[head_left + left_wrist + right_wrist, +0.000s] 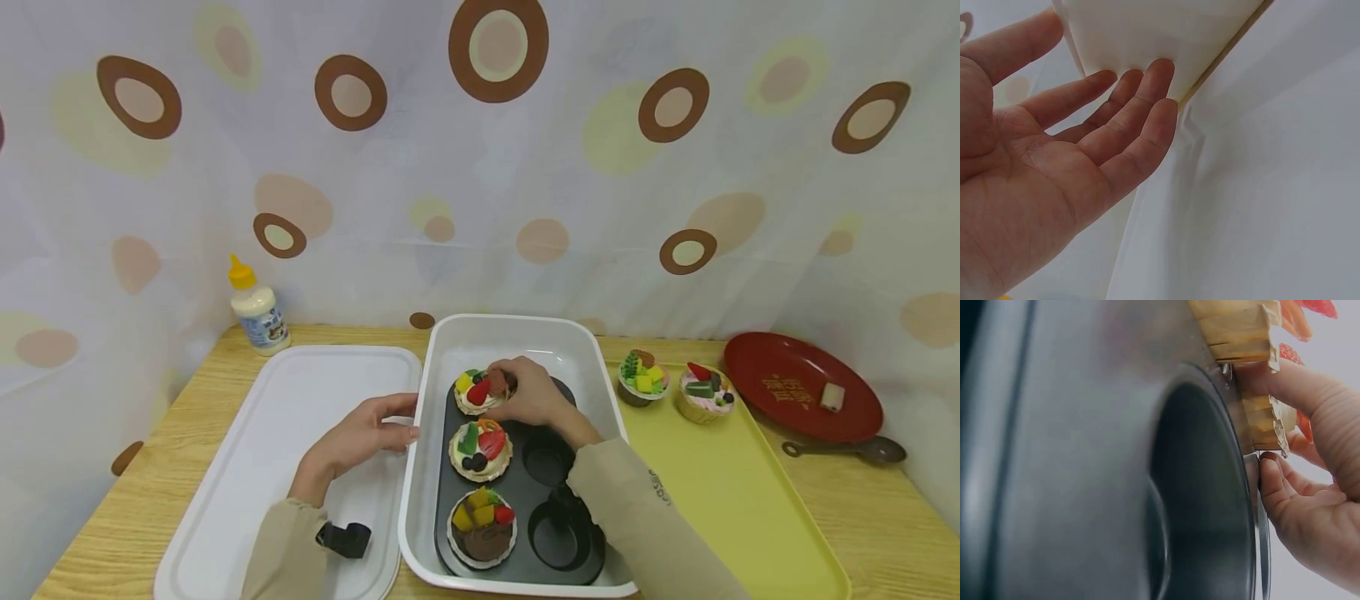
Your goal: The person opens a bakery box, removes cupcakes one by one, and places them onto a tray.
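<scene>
A dark muffin pan [525,533] lies inside a deep white tub [510,329], with toy cupcakes down its left column. My right hand [531,392] grips the far-left cupcake [472,393], topped with a strawberry; in the right wrist view, thumb and fingers lie around its pleated yellowish cup [1263,422]. Just nearer is a strawberry-and-orange cupcake [481,451], then a chocolate one [483,533] with yellow cubes. The pan's right-column hollows in front of the wrist hold nothing. My left hand [363,437], fingers loosely extended, touches the tub's left wall from outside.
A white tray [225,500] lies left of the tub, a glue-type bottle [258,312] behind it. On the right, a yellow tray [720,500] bears two cupcakes [643,379]. Beyond are a red plate [795,367] with a small beige piece and a dark spoon [847,449].
</scene>
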Tool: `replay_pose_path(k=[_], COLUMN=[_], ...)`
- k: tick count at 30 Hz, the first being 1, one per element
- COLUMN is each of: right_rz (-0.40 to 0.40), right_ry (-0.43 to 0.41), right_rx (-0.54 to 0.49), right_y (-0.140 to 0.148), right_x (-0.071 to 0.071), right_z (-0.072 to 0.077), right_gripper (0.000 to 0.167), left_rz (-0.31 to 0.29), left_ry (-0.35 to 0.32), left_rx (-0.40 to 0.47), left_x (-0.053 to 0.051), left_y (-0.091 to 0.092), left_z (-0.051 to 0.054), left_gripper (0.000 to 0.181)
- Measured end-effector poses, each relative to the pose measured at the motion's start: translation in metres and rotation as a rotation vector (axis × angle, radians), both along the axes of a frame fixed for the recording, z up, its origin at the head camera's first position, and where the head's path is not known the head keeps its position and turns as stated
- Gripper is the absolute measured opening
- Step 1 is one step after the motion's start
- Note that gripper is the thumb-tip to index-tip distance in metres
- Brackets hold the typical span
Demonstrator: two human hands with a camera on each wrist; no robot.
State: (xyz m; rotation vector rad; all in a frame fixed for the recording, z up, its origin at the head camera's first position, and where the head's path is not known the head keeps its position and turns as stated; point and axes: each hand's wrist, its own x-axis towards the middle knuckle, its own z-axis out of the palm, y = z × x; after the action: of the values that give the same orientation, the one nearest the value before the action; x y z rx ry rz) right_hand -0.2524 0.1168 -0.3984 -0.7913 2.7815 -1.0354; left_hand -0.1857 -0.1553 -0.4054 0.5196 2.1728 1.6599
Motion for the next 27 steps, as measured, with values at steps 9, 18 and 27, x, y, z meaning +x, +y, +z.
replay_pose_path(k=[9,18,27], right_rz=[-0.028,-0.071,-0.095], right_ry=[0.017,0.029,0.055], right_rx=[0.045,0.023,0.018], right_y=[-0.0004,-0.0020,-0.0040], right_x=[0.0002,0.0015,0.0022], right_z=[-0.0022,-0.0038,-0.0044], right_gripper=[0.064,0.060,0.058], left_rz=[-0.004,-0.004,-0.005], left_ry=[-0.018,-0.020,-0.011], left_rx=[0.028,0.027,0.011], left_x=[0.0005,0.0010,0.0008], left_y=[0.0007,0.0007,-0.0007], left_z=[0.0011,0.0007,0.0010], left_gripper=[0.060,0.059,0.059])
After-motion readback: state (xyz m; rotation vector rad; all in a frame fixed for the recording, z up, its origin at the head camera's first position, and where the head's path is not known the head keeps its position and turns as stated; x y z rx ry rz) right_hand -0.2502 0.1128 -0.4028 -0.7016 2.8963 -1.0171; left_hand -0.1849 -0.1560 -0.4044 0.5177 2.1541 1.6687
